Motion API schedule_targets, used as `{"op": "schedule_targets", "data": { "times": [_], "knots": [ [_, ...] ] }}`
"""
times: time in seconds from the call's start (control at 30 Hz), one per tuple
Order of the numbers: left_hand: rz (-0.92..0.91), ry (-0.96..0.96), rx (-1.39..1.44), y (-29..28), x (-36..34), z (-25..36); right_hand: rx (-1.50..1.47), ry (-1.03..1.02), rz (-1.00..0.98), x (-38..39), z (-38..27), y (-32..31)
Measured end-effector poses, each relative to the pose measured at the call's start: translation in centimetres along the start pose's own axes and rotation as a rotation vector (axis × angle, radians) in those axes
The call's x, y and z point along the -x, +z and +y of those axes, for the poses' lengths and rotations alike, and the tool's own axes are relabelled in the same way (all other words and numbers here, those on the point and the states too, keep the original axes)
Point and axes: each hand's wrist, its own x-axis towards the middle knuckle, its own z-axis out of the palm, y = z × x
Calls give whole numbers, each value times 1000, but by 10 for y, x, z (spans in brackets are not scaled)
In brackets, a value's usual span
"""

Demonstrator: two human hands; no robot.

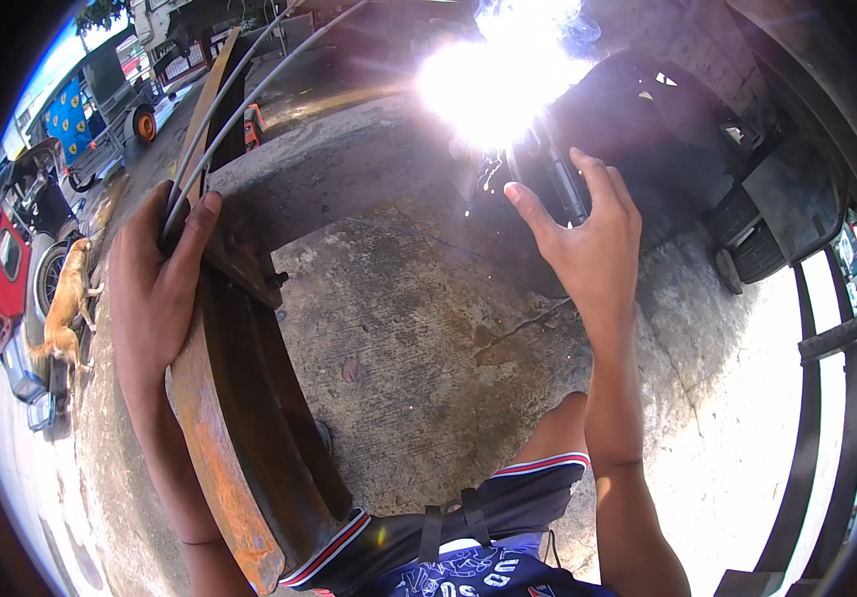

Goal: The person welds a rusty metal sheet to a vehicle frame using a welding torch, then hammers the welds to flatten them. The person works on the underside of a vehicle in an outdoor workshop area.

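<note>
Two long, thin grey metal rods (240,103) run up from between the thumb and fingers of my left hand (155,284). That same hand rests on a rusty steel beam (219,448), which extends down toward my lap. My right hand (598,224) is raised with thumb and fingers apart and nothing visible in it. Just beyond its fingertips is a dark metal bar (563,174). A blinding white arc (493,95) glares above that bar, with sparks dropping and smoke rising. The glare hides whatever is at the arc.
A dark curved metal piece (349,149) crosses the far side of the rough concrete floor (399,328). At left, a tan dog (70,298) stands by a red vehicle (8,254). A tyre (755,249) and dark metal frame (809,398) stand at right.
</note>
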Motion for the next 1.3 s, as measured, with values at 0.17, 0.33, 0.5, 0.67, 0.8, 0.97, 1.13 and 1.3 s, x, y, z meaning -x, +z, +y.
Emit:
{"op": "schedule_targets", "data": {
  "times": [0.17, 0.33, 0.5, 0.67, 0.8, 0.97, 1.13, 1.3],
  "knots": [
    [-39, -16, -17, -5, 1, 3, -518, 345, 109, 25, 9, 1],
    [1, -16, -88, -2, 1, 2, -894, 677, 55, 61, 30, 0],
    [-58, -34, -30, -2, -1, -2, -837, 771, -31, 87, 47, 3],
    [-65, -22, -58, -2, -5, -7, -1029, 790, -30, 100, 52, 4],
    [-96, -16, -77, -3, -6, -12, -1275, 761, -64, 106, 52, 4],
    [-101, 3, -44, -2, -8, -15, -1528, 725, -82, 107, 53, 5],
    [-41, -10, -97, -1, -6, -9, -1459, 655, -119, 110, 55, 4],
    [-23, -81, 33, 1, 0, 2, -867, 549, -341, 134, 68, 13]
  ]
}}
